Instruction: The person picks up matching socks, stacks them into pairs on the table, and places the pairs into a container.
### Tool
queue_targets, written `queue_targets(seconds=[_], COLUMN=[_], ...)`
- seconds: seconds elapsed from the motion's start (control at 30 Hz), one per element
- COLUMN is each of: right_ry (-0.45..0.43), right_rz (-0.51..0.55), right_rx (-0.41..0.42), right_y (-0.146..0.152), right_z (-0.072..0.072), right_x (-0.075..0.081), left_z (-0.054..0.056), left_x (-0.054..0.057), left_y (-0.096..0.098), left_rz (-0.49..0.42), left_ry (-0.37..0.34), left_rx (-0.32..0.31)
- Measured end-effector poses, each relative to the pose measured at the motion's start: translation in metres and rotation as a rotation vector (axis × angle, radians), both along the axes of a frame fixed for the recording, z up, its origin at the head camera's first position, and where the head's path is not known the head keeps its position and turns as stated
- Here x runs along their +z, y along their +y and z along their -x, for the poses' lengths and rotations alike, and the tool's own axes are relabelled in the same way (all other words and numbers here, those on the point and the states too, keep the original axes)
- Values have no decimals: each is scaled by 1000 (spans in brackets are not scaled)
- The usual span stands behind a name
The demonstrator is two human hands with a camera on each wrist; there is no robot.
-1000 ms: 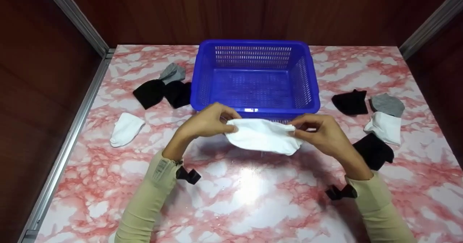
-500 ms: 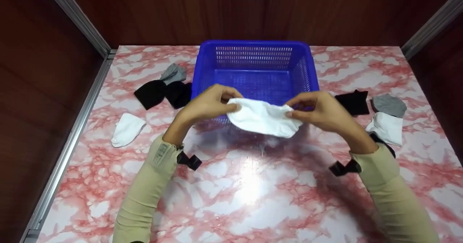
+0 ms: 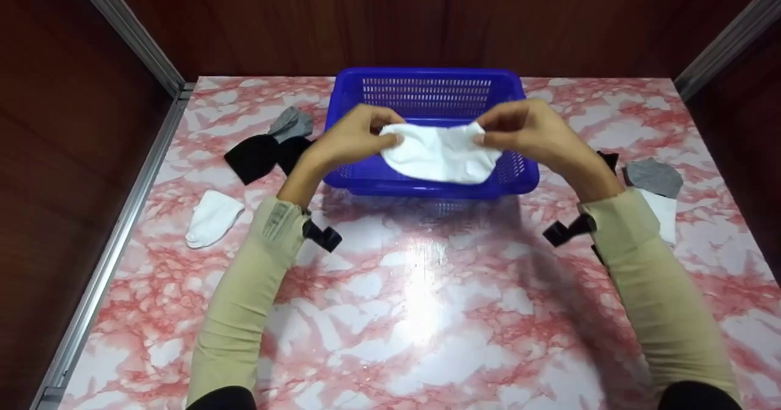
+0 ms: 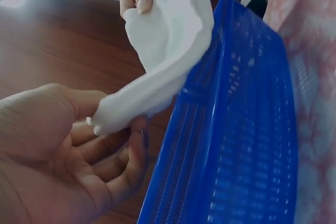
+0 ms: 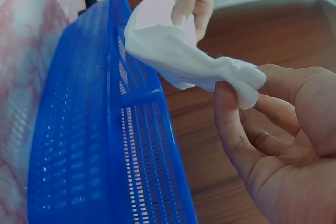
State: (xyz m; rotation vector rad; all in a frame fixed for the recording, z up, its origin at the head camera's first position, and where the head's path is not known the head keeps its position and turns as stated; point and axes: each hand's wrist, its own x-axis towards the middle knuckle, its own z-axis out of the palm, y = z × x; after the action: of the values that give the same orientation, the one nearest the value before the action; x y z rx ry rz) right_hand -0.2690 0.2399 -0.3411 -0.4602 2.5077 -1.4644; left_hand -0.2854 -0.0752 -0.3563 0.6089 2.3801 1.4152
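Above the blue basket (image 3: 378, 188), a white sock (image 3: 442, 157) hangs held between two hands.
The left hand (image 3: 354, 135) pinches one end between thumb and fingers; the right hand (image 3: 534, 130) pinches the other. A second ago the sock hung nearer the person, in front of the basket; both hands have carried it forward over the opening. That seems to put it in place above the basket, though neither hand has let go.
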Motion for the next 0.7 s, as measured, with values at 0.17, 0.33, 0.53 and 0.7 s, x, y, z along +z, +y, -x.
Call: queue_targets(seconds=[0.17,0.33,0.53,0.7], right_ry=[-56,-90,-184,-279], right_rz=[23,-44,-102,-40], right_rx=[-36,-39,1,-8], right_y=[2,3,-3,-12], right_z=[19,35,55,75], right_x=[-2,-7,-8,-9], left_z=[19,36,61,83], left_x=[0,-1,-1,-6], left_y=[-6,-11,-11,-9], left_rz=[31,73,124,120], left_ry=[58,36,-88,-217], left_rx=[-61,-99,-135,-93])
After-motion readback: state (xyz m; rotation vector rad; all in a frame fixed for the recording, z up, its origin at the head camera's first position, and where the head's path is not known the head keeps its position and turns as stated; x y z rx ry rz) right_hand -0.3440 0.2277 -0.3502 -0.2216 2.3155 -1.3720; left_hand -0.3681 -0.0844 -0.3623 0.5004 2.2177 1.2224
